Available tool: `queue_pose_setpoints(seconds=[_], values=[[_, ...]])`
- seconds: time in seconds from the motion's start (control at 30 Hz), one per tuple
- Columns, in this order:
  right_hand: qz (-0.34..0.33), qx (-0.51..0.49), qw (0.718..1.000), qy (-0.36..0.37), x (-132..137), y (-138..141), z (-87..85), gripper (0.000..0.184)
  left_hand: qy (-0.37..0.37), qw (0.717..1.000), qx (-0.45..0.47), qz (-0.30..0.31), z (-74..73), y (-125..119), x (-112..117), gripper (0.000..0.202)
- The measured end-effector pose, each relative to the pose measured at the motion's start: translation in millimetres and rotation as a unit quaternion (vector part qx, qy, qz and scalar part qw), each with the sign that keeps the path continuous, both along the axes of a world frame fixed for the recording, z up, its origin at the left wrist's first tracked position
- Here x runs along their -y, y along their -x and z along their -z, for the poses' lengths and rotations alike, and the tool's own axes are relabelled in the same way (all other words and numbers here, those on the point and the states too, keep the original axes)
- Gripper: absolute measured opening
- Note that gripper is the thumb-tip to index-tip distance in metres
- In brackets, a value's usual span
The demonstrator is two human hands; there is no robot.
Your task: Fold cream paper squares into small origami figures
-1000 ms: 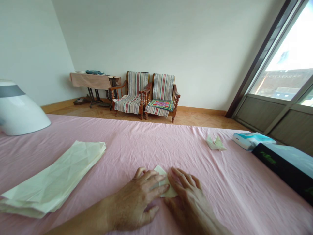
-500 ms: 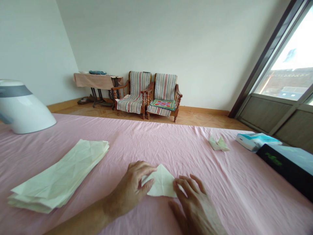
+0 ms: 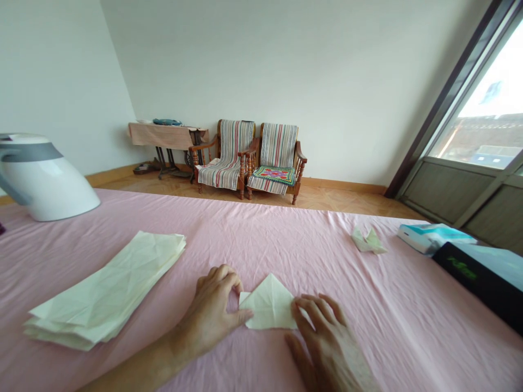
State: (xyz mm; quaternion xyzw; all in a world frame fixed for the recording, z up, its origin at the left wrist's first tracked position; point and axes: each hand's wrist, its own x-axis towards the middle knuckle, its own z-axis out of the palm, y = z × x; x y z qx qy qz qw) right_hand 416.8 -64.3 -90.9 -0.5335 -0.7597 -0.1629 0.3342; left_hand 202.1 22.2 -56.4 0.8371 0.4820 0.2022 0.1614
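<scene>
A folded piece of pale paper [image 3: 272, 307], peaked at the top with a crease down its middle, lies on the pink cloth in front of me. My left hand [image 3: 216, 302] has its thumb and curled forefinger closed at the paper's left corner, the thumb on its lower edge. At the right corner rest the fingertips of my right hand [image 3: 321, 332], fingers loosely stretched out and the thumb apart on the cloth. To the left is a stack of creased pale paper sheets [image 3: 110, 288]. A small folded paper shape [image 3: 368, 241] stands at the far right.
A white kettle-like jug [image 3: 61, 185] stands at the back left of the pink cloth [image 3: 245, 234]. On the right are a blue-and-white packet [image 3: 433, 237] and a black box [image 3: 469, 275]. Two wooden armchairs [image 3: 278, 144] and a cloth-covered sewing table [image 3: 163, 135] stand beyond.
My left hand has drawn back leftward from the top of the paper to its left corner, uncovering more of it. The right hand stays at the right corner. The view has shifted slightly.
</scene>
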Motion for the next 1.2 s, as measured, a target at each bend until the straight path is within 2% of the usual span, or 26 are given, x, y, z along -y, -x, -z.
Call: queue_pose_setpoints(seconds=[0.13,0.3,0.4,0.6,0.9,1.2], values=[[-0.005,0.008,1.0,0.011,0,0,1.5,0.023,0.003,1.0,0.007,0.006,-1.4,1,2,0.026],[-0.014,0.044,0.998,0.033,1,-7,-1.0,0.024,0.004,0.999,0.038,0.039,3.8,10,12,0.015],[-0.021,0.078,0.995,0.061,2,-11,0.1,0.028,-0.006,0.996,0.052,0.066,6.9,16,17,0.025],[-0.011,0.084,0.994,0.071,2,-11,3.4,0.029,-0.052,0.994,0.036,0.089,8.4,18,22,0.04],[-0.011,0.079,0.993,0.084,2,-11,3.4,0.029,-0.104,0.988,0.016,0.11,10.0,15,24,0.039],[-0.027,0.079,0.995,0.06,2,-12,4.4,0.031,-0.165,0.971,0.021,0.171,11.3,12,23,0.036]])
